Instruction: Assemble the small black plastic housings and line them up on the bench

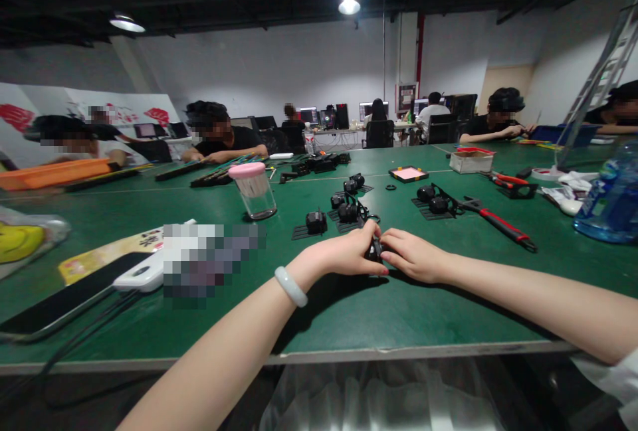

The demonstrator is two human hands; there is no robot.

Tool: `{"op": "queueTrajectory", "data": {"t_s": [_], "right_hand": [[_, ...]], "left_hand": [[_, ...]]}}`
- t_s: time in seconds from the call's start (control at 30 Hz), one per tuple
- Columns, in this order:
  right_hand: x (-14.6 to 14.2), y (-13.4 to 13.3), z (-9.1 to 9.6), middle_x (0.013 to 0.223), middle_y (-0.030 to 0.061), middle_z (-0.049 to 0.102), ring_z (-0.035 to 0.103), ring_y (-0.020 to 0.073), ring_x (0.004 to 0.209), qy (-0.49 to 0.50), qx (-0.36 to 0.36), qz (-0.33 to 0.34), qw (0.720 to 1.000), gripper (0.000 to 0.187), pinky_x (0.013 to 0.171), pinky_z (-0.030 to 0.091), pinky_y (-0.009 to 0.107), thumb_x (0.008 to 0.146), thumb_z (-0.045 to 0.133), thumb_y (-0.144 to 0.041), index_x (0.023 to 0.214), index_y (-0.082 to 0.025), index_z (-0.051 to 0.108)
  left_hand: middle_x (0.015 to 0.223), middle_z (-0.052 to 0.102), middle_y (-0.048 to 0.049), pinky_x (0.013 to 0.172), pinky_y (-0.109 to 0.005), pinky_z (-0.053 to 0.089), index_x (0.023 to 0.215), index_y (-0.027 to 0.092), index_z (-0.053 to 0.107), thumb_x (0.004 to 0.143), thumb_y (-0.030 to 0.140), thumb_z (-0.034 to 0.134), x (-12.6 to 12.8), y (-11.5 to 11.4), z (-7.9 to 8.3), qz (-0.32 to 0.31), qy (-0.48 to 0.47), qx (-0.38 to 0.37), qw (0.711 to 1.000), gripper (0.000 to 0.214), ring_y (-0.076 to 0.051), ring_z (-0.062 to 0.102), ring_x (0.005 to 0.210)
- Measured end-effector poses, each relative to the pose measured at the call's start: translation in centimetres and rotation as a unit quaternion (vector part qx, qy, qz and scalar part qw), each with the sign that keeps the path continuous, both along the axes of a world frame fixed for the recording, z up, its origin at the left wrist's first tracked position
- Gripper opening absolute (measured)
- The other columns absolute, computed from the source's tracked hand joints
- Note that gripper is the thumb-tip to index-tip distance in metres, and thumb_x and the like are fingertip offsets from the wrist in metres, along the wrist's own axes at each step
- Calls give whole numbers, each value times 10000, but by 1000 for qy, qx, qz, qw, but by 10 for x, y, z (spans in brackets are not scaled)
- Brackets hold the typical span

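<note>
My left hand and my right hand meet over the green table, fingers curled round a small black part held between them. A pale bangle sits on my left wrist. Just beyond my hands lie more small black parts on black ribbed mats, and one black cube-like part stands to the left. What the held part is I cannot make out; most of it is hidden by my fingers.
A clear jar with a pink lid stands left of centre. Red-handled pliers lie to the right, a water bottle at far right. A phone and cable lie near left. Other people sit along the far edge.
</note>
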State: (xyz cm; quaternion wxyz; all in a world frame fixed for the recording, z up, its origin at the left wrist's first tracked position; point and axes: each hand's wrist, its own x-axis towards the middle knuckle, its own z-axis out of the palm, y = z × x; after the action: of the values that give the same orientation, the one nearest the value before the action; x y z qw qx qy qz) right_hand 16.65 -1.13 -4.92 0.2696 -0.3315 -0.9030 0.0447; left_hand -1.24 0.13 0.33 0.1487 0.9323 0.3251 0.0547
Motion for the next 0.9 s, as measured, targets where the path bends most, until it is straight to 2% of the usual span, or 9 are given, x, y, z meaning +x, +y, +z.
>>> {"op": "queueTrajectory", "data": {"t_s": [0.13, 0.33, 0.47, 0.9], "right_hand": [[1, -2, 0, 913, 86, 494, 475, 174, 822, 17, -2, -9, 1000, 259, 736, 395, 321, 785, 425, -302, 988, -142, 448], [1, -6, 2, 971, 93, 473, 477, 182, 844, 51, 2, 27, 998, 472, 721, 406, 307, 676, 563, -281, 1092, -158, 379], [-1, -6, 2, 1013, 96, 459, 465, 182, 909, 61, 19, 39, 997, 434, 753, 399, 298, 683, 552, -245, 1075, -169, 383], [-2, -2, 0, 935, 68, 515, 501, 157, 804, 61, 10, 23, 998, 386, 680, 411, 266, 676, 556, -214, 1034, -172, 416]], "left_hand": [[920, 491, -63, 654, -285, 404, 1098, 176, 259, 596, 455, 582, -1, 2, -2, -4, -26, -16, 1000, 659, -197, 514, 791], [945, 462, -54, 655, -265, 412, 1093, 170, 231, 613, 409, 581, -2, 10, -4, -25, -60, -86, 994, 640, -178, 512, 817], [931, 452, -36, 671, -264, 409, 1075, 177, 236, 610, 388, 587, -3, 14, -5, -34, -77, -114, 990, 620, -172, 502, 836], [886, 439, -12, 626, -241, 401, 1048, 183, 250, 630, 378, 561, -3, 13, -4, -38, -65, -111, 991, 556, -144, 497, 763]]}}
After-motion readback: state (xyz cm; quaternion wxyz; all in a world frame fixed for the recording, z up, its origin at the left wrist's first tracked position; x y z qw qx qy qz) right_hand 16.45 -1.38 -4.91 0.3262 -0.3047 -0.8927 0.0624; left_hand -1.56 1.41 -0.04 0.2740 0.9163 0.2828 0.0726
